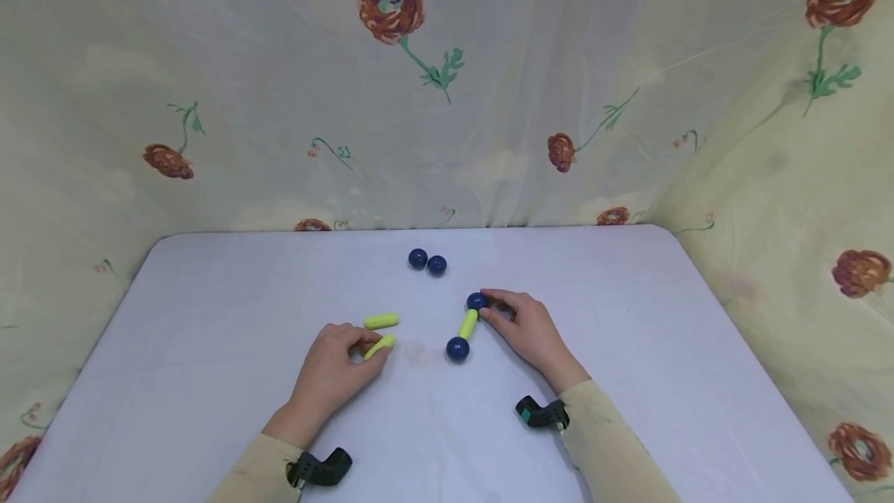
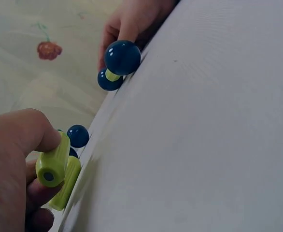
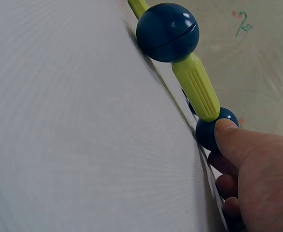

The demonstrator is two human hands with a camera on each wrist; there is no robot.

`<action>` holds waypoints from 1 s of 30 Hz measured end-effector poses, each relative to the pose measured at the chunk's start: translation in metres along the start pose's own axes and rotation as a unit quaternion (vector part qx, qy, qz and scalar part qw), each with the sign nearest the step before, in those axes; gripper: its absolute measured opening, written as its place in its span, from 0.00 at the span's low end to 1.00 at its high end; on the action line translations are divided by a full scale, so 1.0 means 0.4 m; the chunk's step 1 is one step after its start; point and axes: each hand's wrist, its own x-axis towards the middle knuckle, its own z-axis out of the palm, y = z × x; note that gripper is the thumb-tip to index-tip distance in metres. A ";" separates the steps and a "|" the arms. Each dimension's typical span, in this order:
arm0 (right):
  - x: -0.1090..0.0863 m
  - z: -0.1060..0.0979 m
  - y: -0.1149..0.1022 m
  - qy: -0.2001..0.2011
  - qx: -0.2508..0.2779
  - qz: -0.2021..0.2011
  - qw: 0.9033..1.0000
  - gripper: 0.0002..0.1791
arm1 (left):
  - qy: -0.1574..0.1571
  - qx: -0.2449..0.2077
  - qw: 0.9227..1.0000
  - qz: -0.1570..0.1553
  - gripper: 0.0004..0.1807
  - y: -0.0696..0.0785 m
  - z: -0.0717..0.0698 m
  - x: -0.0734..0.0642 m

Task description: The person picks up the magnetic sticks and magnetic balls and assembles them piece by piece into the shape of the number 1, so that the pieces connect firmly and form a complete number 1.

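My right hand [image 1: 528, 330] pinches a dark blue ball [image 1: 476, 301] between thumb and fingers. A ribbed yellow-green rod [image 3: 197, 88] joins that ball to a second blue ball [image 1: 457, 349], which lies nearer me. Left of this piece, my left hand [image 1: 340, 365] grips another yellow-green rod [image 2: 53, 159] between thumb and fingers. A grey disc shows in the end of this rod in the left wrist view. One more yellow-green rod [image 1: 380, 321] lies on the table just beyond the left fingertips.
Two loose blue balls, a left one [image 1: 417, 258] and a right one [image 1: 436, 265], sit side by side toward the back of the white table [image 1: 209, 332]. Flower-printed cloth [image 1: 489, 138] hangs behind the table and at its sides. Both wrists wear black camera mounts.
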 end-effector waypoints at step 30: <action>0.005 0.004 0.000 0.013 -0.003 0.005 1.000 0.20 | -0.023 -0.001 0.999 0.040 0.09 0.086 0.075 -0.021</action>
